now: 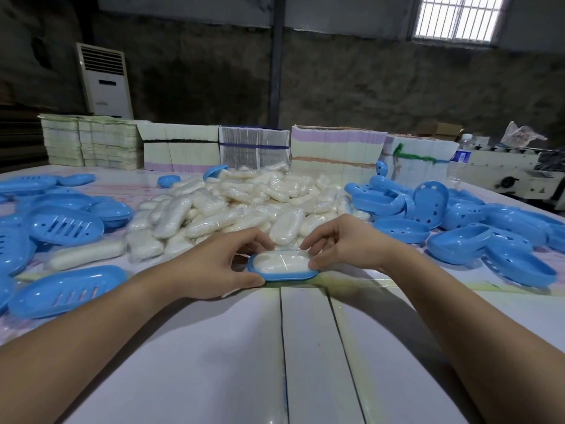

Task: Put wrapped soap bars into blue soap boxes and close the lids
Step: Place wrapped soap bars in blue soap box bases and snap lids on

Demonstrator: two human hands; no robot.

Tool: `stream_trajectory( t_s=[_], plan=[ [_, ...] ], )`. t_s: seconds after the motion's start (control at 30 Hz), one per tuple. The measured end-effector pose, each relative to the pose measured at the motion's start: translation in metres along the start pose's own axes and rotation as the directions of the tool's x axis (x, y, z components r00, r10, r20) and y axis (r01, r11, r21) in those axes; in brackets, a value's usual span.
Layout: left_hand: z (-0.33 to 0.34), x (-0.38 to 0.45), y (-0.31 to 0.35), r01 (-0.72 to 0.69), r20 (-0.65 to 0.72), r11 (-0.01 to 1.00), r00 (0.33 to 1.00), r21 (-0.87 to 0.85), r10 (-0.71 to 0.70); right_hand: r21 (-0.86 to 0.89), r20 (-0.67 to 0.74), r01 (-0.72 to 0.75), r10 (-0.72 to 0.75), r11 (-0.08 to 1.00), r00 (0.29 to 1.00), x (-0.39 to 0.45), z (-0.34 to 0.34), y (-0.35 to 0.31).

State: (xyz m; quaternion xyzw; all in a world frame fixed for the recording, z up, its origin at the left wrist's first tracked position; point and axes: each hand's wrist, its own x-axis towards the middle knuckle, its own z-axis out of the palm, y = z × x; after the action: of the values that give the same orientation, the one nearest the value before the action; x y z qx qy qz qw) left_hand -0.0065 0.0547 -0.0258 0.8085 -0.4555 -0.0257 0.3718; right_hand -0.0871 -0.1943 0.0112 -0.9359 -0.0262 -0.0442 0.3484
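A blue soap box base (282, 275) sits on the table in front of me with a white wrapped soap bar (281, 261) lying in it, no lid on. My left hand (220, 264) grips the box's left end, thumb along its front rim. My right hand (339, 243) pinches the soap's right end and wrapper with fingertips. Behind them lies a big heap of wrapped soap bars (232, 206).
Blue slotted lids (65, 289) lie at the left, a pile of blue box bases (477, 228) at the right. Stacks of flat packaging (253, 148) line the table's far edge, with a water bottle (460, 157) at the far right. Pale table surface (214, 362) lies near me.
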Motion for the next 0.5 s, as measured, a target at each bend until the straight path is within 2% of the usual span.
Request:
stream_trajectory(
  t_s=[0.13,0.17,0.23,0.33,0.4,0.5],
  plan=[
    [0.002,0.0,-0.001,-0.003,-0.01,1.0,1.0,-0.023,0.003,0.06,0.009,0.002,-0.002,0.998,1.0,0.001,-0.001,0.004],
    [0.003,0.0,0.0,-0.003,-0.012,1.0,1.0,-0.022,0.003,0.062,-0.024,-0.001,0.003,0.998,1.0,0.002,-0.002,0.006],
    [0.004,0.0,0.001,-0.005,-0.019,1.0,1.0,-0.003,0.005,-0.07,-0.182,-0.047,0.033,0.996,0.983,0.007,-0.004,0.014],
    [0.004,-0.001,0.001,-0.004,-0.023,1.0,1.0,-0.006,0.004,-0.295,-0.431,-0.286,0.14,0.912,0.891,0.011,-0.009,0.031],
    [0.005,-0.001,0.001,-0.001,-0.025,1.0,1.0,-0.027,0.0,-0.399,-0.496,-0.436,0.21,0.807,0.842,0.011,-0.011,0.04],
    [0.006,-0.001,0.0,-0.002,-0.024,0.999,1.0,-0.041,0.001,-0.467,-0.521,-0.557,0.295,0.687,0.801,0.01,-0.012,0.049]
  ],
)
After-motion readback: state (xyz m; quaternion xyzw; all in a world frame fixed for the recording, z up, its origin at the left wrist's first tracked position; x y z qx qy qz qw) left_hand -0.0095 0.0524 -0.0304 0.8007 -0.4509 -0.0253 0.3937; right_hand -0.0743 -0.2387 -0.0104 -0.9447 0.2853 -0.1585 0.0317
